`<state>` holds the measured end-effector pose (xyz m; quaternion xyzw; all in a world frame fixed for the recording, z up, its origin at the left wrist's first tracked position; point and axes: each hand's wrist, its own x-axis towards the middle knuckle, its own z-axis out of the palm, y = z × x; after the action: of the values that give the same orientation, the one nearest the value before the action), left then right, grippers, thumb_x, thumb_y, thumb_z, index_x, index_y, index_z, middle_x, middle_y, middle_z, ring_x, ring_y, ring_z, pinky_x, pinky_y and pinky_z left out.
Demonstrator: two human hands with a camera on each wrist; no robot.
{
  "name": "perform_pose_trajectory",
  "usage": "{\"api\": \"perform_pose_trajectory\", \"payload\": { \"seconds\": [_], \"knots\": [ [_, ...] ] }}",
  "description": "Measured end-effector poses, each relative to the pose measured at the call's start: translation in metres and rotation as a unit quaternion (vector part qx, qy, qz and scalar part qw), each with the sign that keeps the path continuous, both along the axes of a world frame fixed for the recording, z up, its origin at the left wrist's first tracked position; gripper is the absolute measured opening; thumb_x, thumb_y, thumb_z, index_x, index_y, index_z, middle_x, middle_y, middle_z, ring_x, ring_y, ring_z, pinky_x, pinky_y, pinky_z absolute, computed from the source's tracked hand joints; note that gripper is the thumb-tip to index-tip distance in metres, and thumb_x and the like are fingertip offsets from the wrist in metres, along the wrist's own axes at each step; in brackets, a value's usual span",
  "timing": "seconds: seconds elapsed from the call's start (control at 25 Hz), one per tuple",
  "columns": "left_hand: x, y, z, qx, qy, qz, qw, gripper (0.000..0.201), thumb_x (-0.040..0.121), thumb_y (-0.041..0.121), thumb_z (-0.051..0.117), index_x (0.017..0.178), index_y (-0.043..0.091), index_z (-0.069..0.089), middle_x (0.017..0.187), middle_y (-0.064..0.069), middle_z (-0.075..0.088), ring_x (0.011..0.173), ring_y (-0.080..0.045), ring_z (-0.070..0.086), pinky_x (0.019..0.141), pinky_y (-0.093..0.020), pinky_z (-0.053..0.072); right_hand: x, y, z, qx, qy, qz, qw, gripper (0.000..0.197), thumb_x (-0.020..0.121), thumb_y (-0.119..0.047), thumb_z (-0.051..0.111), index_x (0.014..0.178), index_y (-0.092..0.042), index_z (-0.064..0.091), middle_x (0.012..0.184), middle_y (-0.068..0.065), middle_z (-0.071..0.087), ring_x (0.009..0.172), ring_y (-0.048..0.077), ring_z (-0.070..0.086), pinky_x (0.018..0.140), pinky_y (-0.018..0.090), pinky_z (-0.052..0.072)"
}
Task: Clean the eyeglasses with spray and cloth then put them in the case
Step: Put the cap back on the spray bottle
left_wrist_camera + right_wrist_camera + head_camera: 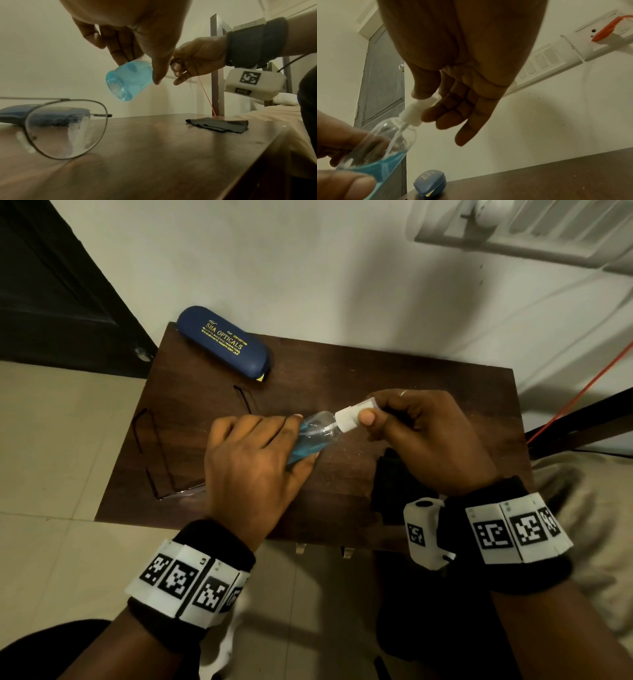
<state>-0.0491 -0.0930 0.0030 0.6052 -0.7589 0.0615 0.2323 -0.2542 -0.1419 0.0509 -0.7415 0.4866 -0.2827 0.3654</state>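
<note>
My left hand grips a clear spray bottle holding blue liquid, tilted above the middle of the dark wooden table. My right hand pinches the bottle's white cap between thumb and fingers. The thin-framed eyeglasses lie unfolded on the table's left side, with smears on a lens. The blue case lies shut at the far left corner. A folded black cloth lies on the table under my right wrist. The wrist views show the bottle base and the cap.
The table stands against a white wall, with a dark door at the left. A red cord hangs at the right beside a dark frame and a beige bed sheet. Tiled floor lies left of the table.
</note>
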Motion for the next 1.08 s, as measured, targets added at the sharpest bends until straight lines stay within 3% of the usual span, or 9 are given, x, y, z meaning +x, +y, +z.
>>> {"api": "perform_pose_trajectory", "payload": {
  "seconds": [0.12,0.2,0.4,0.52,0.68,0.92,1.08],
  "knots": [
    [-0.015,-0.004,0.002,0.043,0.047,0.028,0.998,0.042,0.080,0.046,0.065,0.108,0.014,0.069,0.098,-0.001,0.072,0.086,-0.023,0.063,0.079,-0.033,0.034,0.004,0.004,0.001,-0.016,-0.071,-0.048,0.996,0.011,0.091,-0.022,0.062,0.099,-0.021,0.069,0.088,-0.005,0.072,0.081,0.009,0.068,0.072,0.027,0.056],
    [-0.026,-0.012,0.008,0.072,0.098,0.046,0.992,0.045,0.076,0.045,0.068,0.111,0.015,0.067,0.099,-0.002,0.072,0.087,-0.025,0.063,0.077,-0.033,0.035,0.007,0.004,-0.002,-0.003,-0.097,-0.085,0.992,0.019,0.087,-0.023,0.066,0.106,-0.022,0.067,0.095,-0.012,0.070,0.087,0.002,0.067,0.076,0.021,0.056],
    [-0.053,-0.035,0.003,0.130,0.209,0.039,0.969,0.043,0.077,0.035,0.073,0.115,0.016,0.066,0.104,-0.002,0.065,0.089,-0.020,0.062,0.070,-0.027,0.041,0.004,-0.002,-0.015,0.026,-0.079,-0.140,0.987,0.027,0.086,-0.025,0.069,0.111,-0.015,0.069,0.099,-0.006,0.072,0.087,0.003,0.068,0.073,0.031,0.059],
    [-0.062,-0.042,-0.012,0.155,0.215,0.034,0.964,0.034,0.082,0.026,0.069,0.115,0.015,0.065,0.106,-0.002,0.061,0.088,-0.017,0.060,0.067,-0.021,0.035,0.002,-0.004,-0.025,0.018,-0.043,-0.160,0.986,0.029,0.085,-0.024,0.070,0.113,-0.016,0.068,0.102,-0.004,0.072,0.089,0.005,0.068,0.075,0.035,0.059],
    [-0.071,-0.046,-0.017,0.180,0.240,0.040,0.953,0.031,0.080,0.019,0.068,0.110,0.013,0.067,0.101,-0.006,0.064,0.088,-0.023,0.063,0.069,-0.027,0.041,0.001,-0.006,-0.034,0.039,0.001,-0.175,0.984,0.031,0.086,-0.024,0.069,0.115,-0.015,0.067,0.104,-0.002,0.071,0.089,0.007,0.067,0.077,0.036,0.059],
    [-0.078,-0.047,-0.015,0.193,0.235,0.062,0.951,0.025,0.083,0.017,0.065,0.107,0.009,0.065,0.101,-0.008,0.063,0.089,-0.023,0.059,0.064,-0.014,0.023,0.000,-0.008,-0.038,0.055,0.013,-0.185,0.981,0.035,0.087,-0.023,0.068,0.121,-0.016,0.064,0.109,-0.002,0.069,0.093,0.008,0.066,0.079,0.036,0.058],
    [-0.078,-0.048,-0.015,0.200,0.250,0.058,0.946,0.037,0.083,0.018,0.065,0.120,0.014,0.062,0.104,-0.007,0.064,0.092,-0.023,0.061,0.070,-0.018,0.031,0.000,-0.009,-0.041,0.079,0.024,-0.178,0.981,0.041,0.086,-0.019,0.068,0.127,-0.016,0.060,0.114,-0.001,0.068,0.099,0.009,0.064,0.087,0.036,0.056]
  ]
}}
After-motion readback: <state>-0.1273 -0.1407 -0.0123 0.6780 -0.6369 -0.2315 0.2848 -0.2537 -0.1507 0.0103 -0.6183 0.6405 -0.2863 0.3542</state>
